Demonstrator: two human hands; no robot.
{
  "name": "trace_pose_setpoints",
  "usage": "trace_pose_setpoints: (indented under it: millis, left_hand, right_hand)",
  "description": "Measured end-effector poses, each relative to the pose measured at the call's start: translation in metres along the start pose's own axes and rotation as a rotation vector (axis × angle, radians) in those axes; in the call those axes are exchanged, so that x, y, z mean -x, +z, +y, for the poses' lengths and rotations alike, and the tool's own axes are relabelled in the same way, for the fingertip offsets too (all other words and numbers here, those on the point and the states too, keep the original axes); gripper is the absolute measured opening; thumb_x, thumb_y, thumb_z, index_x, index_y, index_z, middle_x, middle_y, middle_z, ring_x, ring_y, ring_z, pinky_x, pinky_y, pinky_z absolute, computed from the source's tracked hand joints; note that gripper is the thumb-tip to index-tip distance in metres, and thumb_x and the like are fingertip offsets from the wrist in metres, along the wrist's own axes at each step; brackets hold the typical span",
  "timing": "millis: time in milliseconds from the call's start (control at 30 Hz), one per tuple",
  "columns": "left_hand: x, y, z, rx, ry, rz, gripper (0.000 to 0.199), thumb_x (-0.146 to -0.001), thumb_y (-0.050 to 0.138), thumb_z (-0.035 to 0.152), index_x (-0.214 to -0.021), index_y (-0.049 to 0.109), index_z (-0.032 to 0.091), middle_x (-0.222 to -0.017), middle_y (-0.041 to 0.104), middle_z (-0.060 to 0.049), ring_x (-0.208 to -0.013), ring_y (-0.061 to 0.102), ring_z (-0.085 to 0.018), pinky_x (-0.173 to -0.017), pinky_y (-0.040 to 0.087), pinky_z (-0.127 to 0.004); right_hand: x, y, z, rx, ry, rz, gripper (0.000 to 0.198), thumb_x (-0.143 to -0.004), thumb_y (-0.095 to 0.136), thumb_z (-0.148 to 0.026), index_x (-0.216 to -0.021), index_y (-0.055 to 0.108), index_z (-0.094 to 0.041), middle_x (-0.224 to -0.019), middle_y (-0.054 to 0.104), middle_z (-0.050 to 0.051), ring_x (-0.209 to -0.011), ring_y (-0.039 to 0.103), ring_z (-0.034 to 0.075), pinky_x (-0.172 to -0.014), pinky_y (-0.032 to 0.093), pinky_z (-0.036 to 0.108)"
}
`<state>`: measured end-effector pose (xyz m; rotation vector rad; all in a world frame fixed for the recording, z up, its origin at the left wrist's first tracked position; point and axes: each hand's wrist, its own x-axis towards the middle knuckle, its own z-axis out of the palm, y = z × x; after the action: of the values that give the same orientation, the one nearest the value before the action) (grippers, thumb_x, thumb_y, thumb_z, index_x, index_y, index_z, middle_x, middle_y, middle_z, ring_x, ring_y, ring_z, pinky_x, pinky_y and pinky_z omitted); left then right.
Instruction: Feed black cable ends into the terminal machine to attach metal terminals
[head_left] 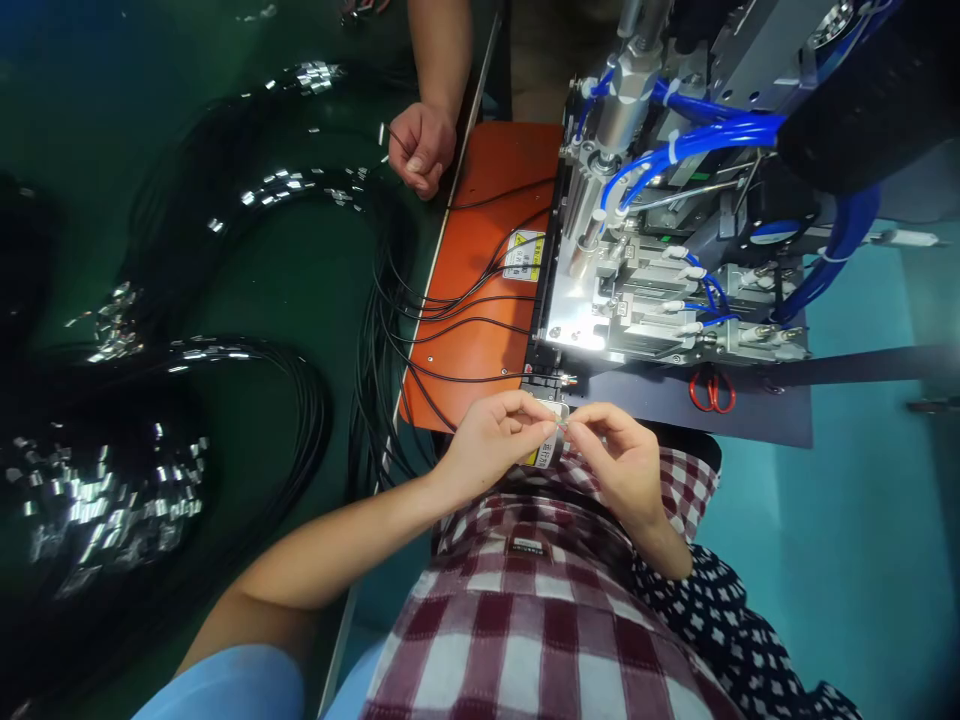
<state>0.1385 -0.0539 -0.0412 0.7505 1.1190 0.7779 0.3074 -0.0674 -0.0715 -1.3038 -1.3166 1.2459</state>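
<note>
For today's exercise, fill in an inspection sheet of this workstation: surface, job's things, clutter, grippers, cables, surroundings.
Surface: dark green bench with an orange rectangular mat.
Job's things: small silver metal connector piece, pinched between both hands.
Clutter: red-handled scissors under the machine.
Grippers: left hand and right hand both closed on the piece.
Cables: black cables cross the mat; coiled bundles with silver ends at left.
Surroundings: grey machine with blue hoses; a co-worker's hand; teal floor.

The person wears a light blue short sleeve (232,685), a red-and-white checked apron (525,620) with a small dark label, and dark white-patterned fabric (720,620) beneath.
</note>
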Motion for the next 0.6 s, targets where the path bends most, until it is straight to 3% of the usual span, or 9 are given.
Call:
trace_pose_setpoints:
  millis: [400, 500, 600]
  left_hand:
    - [0.0, 0.0, 0.0, -0.05, 0.026, -0.021, 0.018, -0.074, 0.075, 0.027, -0.078, 0.065, 0.012, -0.06, 0.055, 0.004, -0.049, 0.044, -0.005, -0.047, 0.035, -0.018]
    - [0.0, -0.001, -0.004, -0.102, 0.103, -0.035, 0.016, -0.077, 0.072, 0.027, -0.08, 0.066, 0.013, -0.07, 0.062, 0.0, -0.06, 0.054, -0.009, -0.055, 0.043, -0.02]
    - [0.001, -0.003, -0.01, -0.246, 0.222, -0.017, 0.013, -0.082, 0.067, 0.026, -0.086, 0.068, 0.014, -0.084, 0.065, -0.005, -0.075, 0.06, -0.014, -0.067, 0.048, -0.024]
  right_hand:
    - [0.001, -0.001, -0.001, 0.095, -0.116, -0.095, 0.01, -0.093, 0.054, -0.024, -0.084, 0.057, -0.022, -0.076, 0.057, -0.001, -0.066, 0.051, 0.013, -0.062, 0.042, 0.026]
    - [0.001, -0.006, 0.0, 0.27, -0.228, -0.132, 0.01, -0.094, 0.052, -0.023, -0.084, 0.055, -0.022, -0.074, 0.057, -0.001, -0.063, 0.051, 0.013, -0.062, 0.04, 0.029]
    - [-0.002, -0.013, -0.006, 0.599, -0.46, -0.152, 0.008, -0.09, 0.056, -0.02, -0.082, 0.055, -0.022, -0.068, 0.058, -0.002, -0.058, 0.048, 0.013, -0.063, 0.036, 0.031]
